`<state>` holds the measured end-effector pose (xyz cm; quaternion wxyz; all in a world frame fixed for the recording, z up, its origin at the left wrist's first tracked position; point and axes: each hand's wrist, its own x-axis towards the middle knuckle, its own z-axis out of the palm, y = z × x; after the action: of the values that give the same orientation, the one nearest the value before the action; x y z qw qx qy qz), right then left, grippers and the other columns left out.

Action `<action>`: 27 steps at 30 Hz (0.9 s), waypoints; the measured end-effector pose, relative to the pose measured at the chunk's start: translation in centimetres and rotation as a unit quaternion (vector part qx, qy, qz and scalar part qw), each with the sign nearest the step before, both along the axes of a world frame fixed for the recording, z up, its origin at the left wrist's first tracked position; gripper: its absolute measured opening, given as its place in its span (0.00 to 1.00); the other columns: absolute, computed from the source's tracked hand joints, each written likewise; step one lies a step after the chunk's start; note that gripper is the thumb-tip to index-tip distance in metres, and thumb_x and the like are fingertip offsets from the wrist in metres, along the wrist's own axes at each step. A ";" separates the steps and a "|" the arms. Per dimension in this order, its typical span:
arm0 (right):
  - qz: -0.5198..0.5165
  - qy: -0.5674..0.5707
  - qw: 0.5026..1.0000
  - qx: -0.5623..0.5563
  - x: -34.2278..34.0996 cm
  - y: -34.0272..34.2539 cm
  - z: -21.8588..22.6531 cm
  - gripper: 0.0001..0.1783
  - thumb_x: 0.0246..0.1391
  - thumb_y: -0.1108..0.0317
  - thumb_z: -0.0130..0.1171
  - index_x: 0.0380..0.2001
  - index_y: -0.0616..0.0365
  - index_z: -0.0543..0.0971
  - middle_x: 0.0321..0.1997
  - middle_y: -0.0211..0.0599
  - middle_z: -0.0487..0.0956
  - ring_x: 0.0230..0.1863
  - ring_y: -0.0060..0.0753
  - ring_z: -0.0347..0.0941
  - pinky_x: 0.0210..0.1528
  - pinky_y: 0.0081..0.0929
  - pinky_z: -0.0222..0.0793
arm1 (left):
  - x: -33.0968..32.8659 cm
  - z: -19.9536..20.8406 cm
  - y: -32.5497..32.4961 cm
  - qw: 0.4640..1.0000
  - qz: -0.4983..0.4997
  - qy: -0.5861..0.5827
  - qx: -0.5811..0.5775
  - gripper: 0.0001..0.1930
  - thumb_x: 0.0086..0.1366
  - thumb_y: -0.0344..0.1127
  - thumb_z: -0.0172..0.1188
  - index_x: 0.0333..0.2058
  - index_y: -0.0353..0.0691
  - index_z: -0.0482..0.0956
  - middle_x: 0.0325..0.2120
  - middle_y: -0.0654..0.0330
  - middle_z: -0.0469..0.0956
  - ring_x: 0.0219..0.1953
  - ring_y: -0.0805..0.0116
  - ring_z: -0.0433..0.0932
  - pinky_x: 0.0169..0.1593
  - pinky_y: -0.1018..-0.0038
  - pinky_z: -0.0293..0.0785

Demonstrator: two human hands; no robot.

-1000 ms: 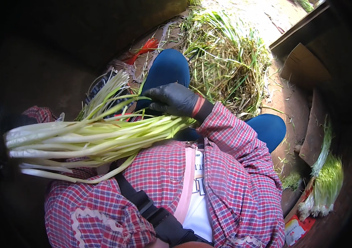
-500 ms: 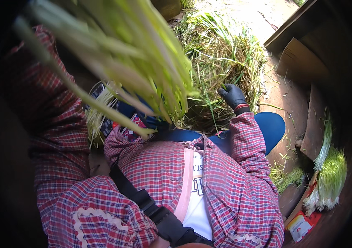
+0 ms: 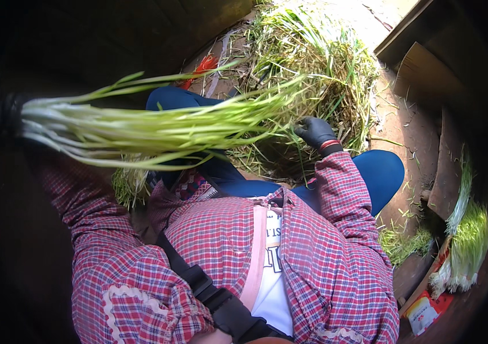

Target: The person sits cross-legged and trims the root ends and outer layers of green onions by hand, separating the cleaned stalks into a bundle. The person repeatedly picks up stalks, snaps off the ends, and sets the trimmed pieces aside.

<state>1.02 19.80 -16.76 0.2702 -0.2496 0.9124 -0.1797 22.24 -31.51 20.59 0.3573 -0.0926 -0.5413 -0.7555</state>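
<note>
My left hand [image 3: 4,117], in a dark glove at the far left, is closed round the white ends of a bundle of long, pale green shoots [image 3: 163,123]. They look like garlic shoots or chives. The bundle lies nearly level in the air, its loose leaf tips pointing right, over my knee. Close to those tips is my right hand [image 3: 316,133], black-gloved, with curled fingers; whether a strand is pinched in them is too small to make out. Under and beyond it spreads a heap of green and dry leaf trimmings [image 3: 318,74].
At the right lie bundled shoots with white, rooted ends [image 3: 466,252], beside a red and white packet [image 3: 424,312]. Cardboard [image 3: 427,74] stands at the upper right. More shoots [image 3: 131,186] lie by my left side. Red strands [image 3: 202,69] rest on the floor ahead.
My left hand has come down with the bundle, which has swung from steeply slanted and blurred to nearly level. My right hand has shifted slightly left and stays curled.
</note>
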 end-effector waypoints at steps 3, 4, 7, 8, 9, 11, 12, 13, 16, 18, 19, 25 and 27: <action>-0.015 0.003 0.999 -0.043 0.5 -0.7 0.3 0.24 0.45 0.50 0.60 0.45 0.49 0.76 0.41 0.46 0.77 0.43 0.47 0.74 0.47 0.38 0.68 | 7.8 0.8 -7.8 0.991 0.113 -0.052 -0.055 0.09 0.62 0.37 0.46 0.21 0.55 0.62 0.18 0.75 0.61 0.23 0.76 0.60 0.31 0.75 0.63; -0.001 0.009 0.997 -0.074 0.7 -1.0 0.7 0.24 0.45 0.51 0.60 0.45 0.49 0.76 0.41 0.45 0.77 0.42 0.46 0.74 0.47 0.37 0.68 | 10.0 1.3 -9.8 0.987 0.132 -0.063 -0.062 0.09 0.62 0.37 0.46 0.21 0.55 0.62 0.18 0.74 0.61 0.23 0.76 0.60 0.31 0.75 0.63; 0.013 0.013 0.984 -0.180 1.1 -2.3 2.7 0.21 0.46 0.54 0.60 0.44 0.48 0.77 0.42 0.42 0.77 0.42 0.45 0.74 0.46 0.35 0.68 | 14.7 2.0 -13.1 0.980 0.168 -0.082 -0.070 0.09 0.62 0.38 0.45 0.21 0.55 0.62 0.18 0.74 0.61 0.23 0.76 0.60 0.31 0.75 0.62; 0.017 0.006 0.974 -0.227 1.3 -3.0 3.5 0.20 0.46 0.54 0.60 0.43 0.48 0.77 0.42 0.41 0.78 0.42 0.44 0.74 0.45 0.35 0.69 | 15.6 2.1 -13.6 0.978 0.179 -0.086 -0.070 0.09 0.62 0.38 0.45 0.21 0.54 0.62 0.18 0.74 0.61 0.23 0.76 0.60 0.31 0.75 0.62; 0.030 0.012 0.968 -0.250 1.5 -3.9 4.3 0.20 0.46 0.55 0.60 0.43 0.48 0.77 0.42 0.40 0.77 0.42 0.44 0.74 0.45 0.34 0.69 | 16.2 2.1 -13.8 0.975 0.189 -0.089 -0.071 0.09 0.62 0.38 0.45 0.21 0.54 0.62 0.18 0.74 0.61 0.23 0.76 0.60 0.31 0.75 0.62; 0.059 0.012 0.950 -0.305 2.1 -6.1 5.7 0.18 0.47 0.57 0.59 0.42 0.49 0.76 0.42 0.38 0.77 0.41 0.44 0.74 0.43 0.33 0.69 | 17.0 2.1 -13.8 0.972 0.202 -0.091 -0.074 0.09 0.62 0.38 0.45 0.21 0.54 0.62 0.18 0.74 0.61 0.23 0.76 0.60 0.31 0.75 0.62; 0.081 0.023 0.939 -0.332 2.4 -7.6 6.2 0.19 0.48 0.56 0.58 0.43 0.50 0.76 0.43 0.39 0.77 0.41 0.44 0.74 0.42 0.33 0.70 | 17.2 2.0 -13.7 0.971 0.207 -0.093 -0.074 0.09 0.62 0.38 0.45 0.21 0.54 0.62 0.18 0.74 0.61 0.23 0.76 0.60 0.31 0.75 0.62; 0.101 0.033 0.924 -0.367 2.7 -9.0 6.5 0.19 0.49 0.55 0.57 0.43 0.51 0.75 0.44 0.39 0.76 0.41 0.45 0.74 0.41 0.33 0.70 | 17.4 2.0 -13.6 0.970 0.211 -0.091 -0.074 0.09 0.62 0.38 0.45 0.21 0.54 0.62 0.18 0.74 0.61 0.23 0.76 0.60 0.31 0.75 0.62; 0.173 0.052 0.910 -0.373 4.0 -11.8 6.5 0.21 0.52 0.54 0.52 0.46 0.56 0.72 0.42 0.44 0.76 0.41 0.46 0.73 0.42 0.36 0.69 | 17.3 2.3 -12.9 0.971 0.212 -0.083 -0.079 0.09 0.62 0.39 0.45 0.22 0.54 0.62 0.18 0.74 0.61 0.23 0.76 0.60 0.31 0.75 0.62; 0.204 0.013 0.885 -0.417 4.5 -12.5 6.0 0.17 0.53 0.56 0.52 0.40 0.55 0.74 0.34 0.47 0.77 0.37 0.49 0.73 0.39 0.39 0.69 | 17.1 2.4 -12.1 0.970 0.214 -0.077 -0.085 0.09 0.62 0.39 0.45 0.22 0.54 0.62 0.18 0.74 0.61 0.23 0.76 0.60 0.31 0.75 0.62; 0.184 0.021 0.898 -0.399 4.7 -12.7 5.7 0.15 0.53 0.56 0.52 0.37 0.55 0.75 0.32 0.47 0.77 0.35 0.50 0.73 0.38 0.40 0.69 | 17.0 2.3 -11.7 0.971 0.209 -0.073 -0.085 0.09 0.62 0.39 0.45 0.22 0.54 0.62 0.18 0.74 0.61 0.23 0.76 0.60 0.31 0.75 0.62; 0.097 0.048 0.952 -0.287 4.1 -13.4 1.0 0.14 0.53 0.59 0.52 0.29 0.59 0.76 0.25 0.51 0.75 0.28 0.54 0.72 0.32 0.42 0.67 | 14.5 1.6 -8.6 0.976 0.188 -0.047 -0.102 0.10 0.63 0.40 0.44 0.22 0.53 0.62 0.18 0.73 0.61 0.23 0.76 0.60 0.31 0.75 0.62; 0.058 -0.004 0.987 -0.152 3.2 -12.8 -1.0 0.15 0.52 0.57 0.51 0.29 0.59 0.76 0.28 0.51 0.76 0.31 0.54 0.72 0.35 0.41 0.67 | 13.7 1.4 -7.8 0.977 0.179 -0.043 -0.107 0.10 0.63 0.40 0.44 0.22 0.53 0.62 0.18 0.73 0.61 0.23 0.75 0.60 0.31 0.75 0.62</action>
<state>4.18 6.96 -17.72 0.2424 -0.3394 0.8575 -0.3012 35.93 -39.28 21.96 0.4510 0.0007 -0.6415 -0.6206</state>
